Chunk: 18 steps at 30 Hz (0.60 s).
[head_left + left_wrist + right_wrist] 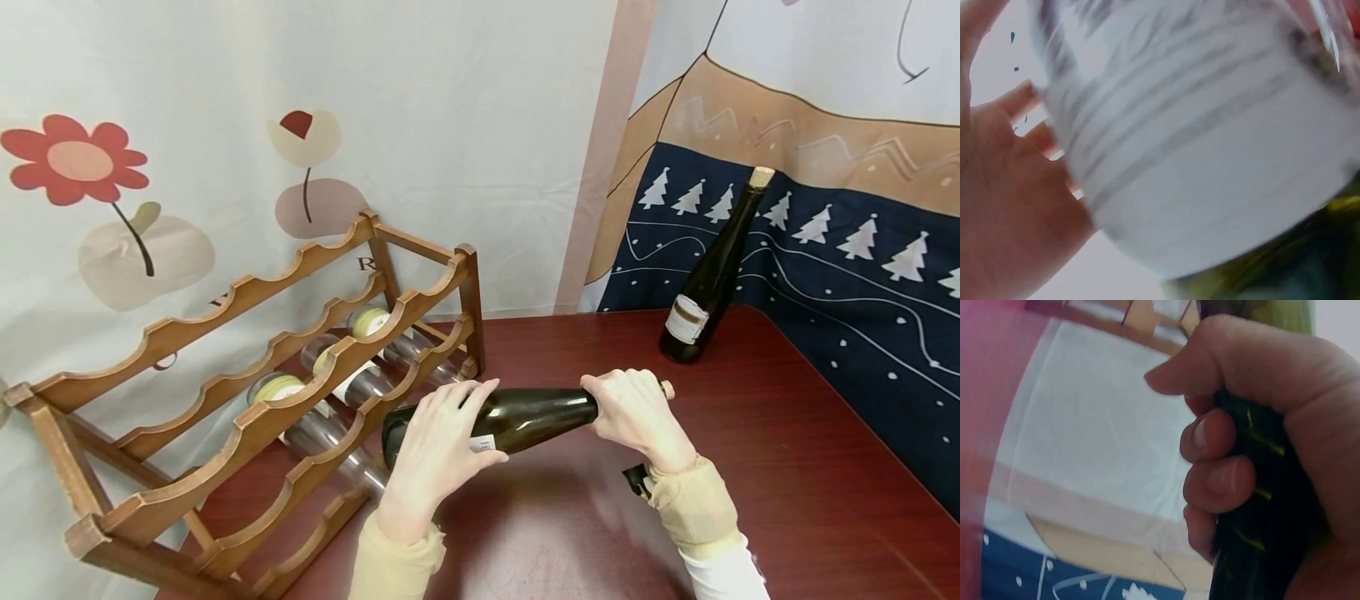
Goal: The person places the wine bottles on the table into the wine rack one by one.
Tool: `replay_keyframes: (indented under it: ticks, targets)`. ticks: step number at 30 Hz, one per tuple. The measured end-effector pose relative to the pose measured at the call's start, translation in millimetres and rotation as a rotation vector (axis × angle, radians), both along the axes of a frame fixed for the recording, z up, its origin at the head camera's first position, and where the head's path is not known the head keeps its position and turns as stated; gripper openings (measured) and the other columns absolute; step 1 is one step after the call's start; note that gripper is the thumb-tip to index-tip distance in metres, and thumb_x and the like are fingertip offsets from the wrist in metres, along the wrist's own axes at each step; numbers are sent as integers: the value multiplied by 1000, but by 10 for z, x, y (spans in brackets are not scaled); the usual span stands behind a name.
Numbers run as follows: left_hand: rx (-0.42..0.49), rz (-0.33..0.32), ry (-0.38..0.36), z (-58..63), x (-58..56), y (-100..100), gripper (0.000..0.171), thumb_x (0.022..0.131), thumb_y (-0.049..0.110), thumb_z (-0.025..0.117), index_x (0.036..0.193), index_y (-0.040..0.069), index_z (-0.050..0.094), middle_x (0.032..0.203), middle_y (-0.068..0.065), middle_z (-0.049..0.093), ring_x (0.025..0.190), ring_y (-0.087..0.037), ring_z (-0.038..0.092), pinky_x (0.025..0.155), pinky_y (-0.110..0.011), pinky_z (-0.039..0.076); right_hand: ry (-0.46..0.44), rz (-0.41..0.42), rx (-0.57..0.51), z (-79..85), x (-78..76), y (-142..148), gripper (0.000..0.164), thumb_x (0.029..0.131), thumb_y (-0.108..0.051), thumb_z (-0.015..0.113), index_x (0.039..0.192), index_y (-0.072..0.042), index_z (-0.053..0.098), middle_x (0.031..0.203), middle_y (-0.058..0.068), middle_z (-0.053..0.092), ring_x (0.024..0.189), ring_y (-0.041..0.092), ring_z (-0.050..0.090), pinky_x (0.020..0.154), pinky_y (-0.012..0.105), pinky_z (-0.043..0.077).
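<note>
A dark green wine bottle [536,414] lies almost level in front of the rack, its base to the left and its cork to the right. My right hand [633,412] grips its neck, fingers curled round the glass in the right wrist view. Over the body near the base lies my left hand [442,433], its fingers and thumb extended. Seen from the left wrist, the white label [1210,150] is blurred, with the palm beside it and the fingers partly hidden behind the bottle.
A wooden wine rack [300,392] stands at the left, with several clear bottles [322,433] lying in its lower row. Another dark corked bottle [712,271] stands upright at the back right, by the patterned cloth [840,300]. All are on a red-brown table [787,467].
</note>
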<state>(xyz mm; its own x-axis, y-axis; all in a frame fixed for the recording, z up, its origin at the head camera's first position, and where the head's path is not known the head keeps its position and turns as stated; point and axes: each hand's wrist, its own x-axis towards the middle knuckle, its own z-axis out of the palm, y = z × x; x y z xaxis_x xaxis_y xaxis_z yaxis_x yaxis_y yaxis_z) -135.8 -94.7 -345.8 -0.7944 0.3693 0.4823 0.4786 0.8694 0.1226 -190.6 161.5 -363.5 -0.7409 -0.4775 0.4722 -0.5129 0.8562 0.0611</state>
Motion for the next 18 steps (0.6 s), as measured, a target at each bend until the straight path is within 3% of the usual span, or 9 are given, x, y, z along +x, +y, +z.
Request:
replay_keyframes:
  ticks: [11,18]
  targets:
    - [123,126,-24,196,179,-284,70,69,38,82,128,12,57,114,-9,67,107,-29,63,92,-46,49,-72,-58,-31,-122,166,-197,25,50,-6,70,63,-21,53,50,-6,52,41,17,42,37,31,19]
    - [151,234,114,317,353,-466,71,64,31,86,126,9,58,109,-14,68,100,-34,63,88,-48,50,-169,-120,-80,-149,276,-310,25,53,-12,70,60,-24,50,48,-9,43,42,15,36,38,29,11]
